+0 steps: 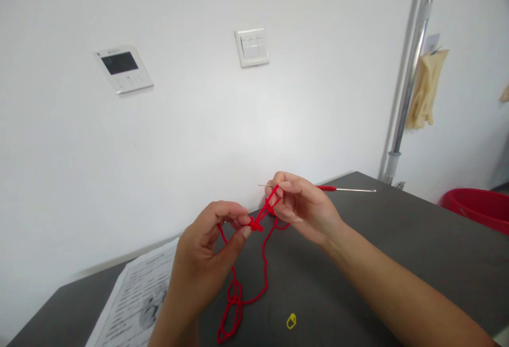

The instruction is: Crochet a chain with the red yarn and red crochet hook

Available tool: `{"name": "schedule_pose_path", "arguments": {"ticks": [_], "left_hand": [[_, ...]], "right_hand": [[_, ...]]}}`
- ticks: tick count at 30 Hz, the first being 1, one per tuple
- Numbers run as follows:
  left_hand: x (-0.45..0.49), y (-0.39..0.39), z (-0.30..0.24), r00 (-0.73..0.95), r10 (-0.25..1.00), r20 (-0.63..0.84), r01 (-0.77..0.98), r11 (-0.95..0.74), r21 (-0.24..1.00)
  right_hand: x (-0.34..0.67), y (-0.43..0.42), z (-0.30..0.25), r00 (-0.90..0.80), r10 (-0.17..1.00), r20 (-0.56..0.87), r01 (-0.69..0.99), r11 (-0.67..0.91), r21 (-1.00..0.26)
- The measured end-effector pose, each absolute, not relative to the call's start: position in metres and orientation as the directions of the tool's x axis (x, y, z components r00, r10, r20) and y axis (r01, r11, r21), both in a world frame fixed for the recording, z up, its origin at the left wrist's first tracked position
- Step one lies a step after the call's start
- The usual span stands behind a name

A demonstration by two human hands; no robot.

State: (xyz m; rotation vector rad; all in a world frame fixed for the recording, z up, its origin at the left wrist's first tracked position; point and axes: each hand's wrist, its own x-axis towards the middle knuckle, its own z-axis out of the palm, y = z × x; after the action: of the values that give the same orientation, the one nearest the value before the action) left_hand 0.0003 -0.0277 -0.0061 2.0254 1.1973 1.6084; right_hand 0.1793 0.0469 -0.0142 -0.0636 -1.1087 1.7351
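Note:
My left hand (217, 246) pinches a small red crochet piece (255, 224) between thumb and fingertips. A loop of red yarn (265, 262) stretches from that piece up to my right hand (300, 201), whose fingers are closed on it. A double-ended crochet hook (328, 188) with a red handle lies across behind my right fingers and seems held in them; its thin metal ends stick out on both sides. Slack yarn hangs below my hands and lies in loose loops on the dark tabletop (382, 230). A bit more red yarn sits behind, partly hidden by my right fingers.
A yellow stitch marker (291, 321) lies near the front of the table. Printed sheets (131, 299) are at the left, partly under my left forearm. Beyond the table's right edge stands a red tub (477, 206). A metal pole (413, 66) rises by the white wall.

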Motion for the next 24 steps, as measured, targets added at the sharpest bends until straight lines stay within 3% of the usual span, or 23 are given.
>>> {"name": "schedule_pose_path", "arguments": {"ticks": [4,9,17,21,24], "left_hand": [[0.001,-0.026,-0.006,0.028,0.741,0.67,0.397,-0.624,0.673],[0.0,-0.024,-0.006,0.06,0.675,0.735,0.308,-0.713,0.63],[-0.003,-0.015,-0.007,0.223,0.505,0.834,0.223,-0.859,0.461],[-0.001,-0.018,-0.007,0.161,0.547,0.822,0.238,-0.829,0.505],[0.002,-0.02,-0.007,0.018,0.655,0.755,0.245,-0.735,0.632]], "right_hand": [[0.185,0.043,-0.012,-0.567,0.66,0.493,-0.716,-0.101,-0.69],[0.188,0.042,-0.012,-0.585,0.675,0.45,-0.646,-0.054,-0.761],[0.189,0.045,-0.007,-0.686,0.601,0.409,-0.682,-0.337,-0.649],[0.188,0.047,-0.008,-0.625,0.676,0.391,-0.692,-0.249,-0.677],[0.184,0.054,-0.011,-0.521,0.786,0.332,-0.645,-0.108,-0.756]]}}
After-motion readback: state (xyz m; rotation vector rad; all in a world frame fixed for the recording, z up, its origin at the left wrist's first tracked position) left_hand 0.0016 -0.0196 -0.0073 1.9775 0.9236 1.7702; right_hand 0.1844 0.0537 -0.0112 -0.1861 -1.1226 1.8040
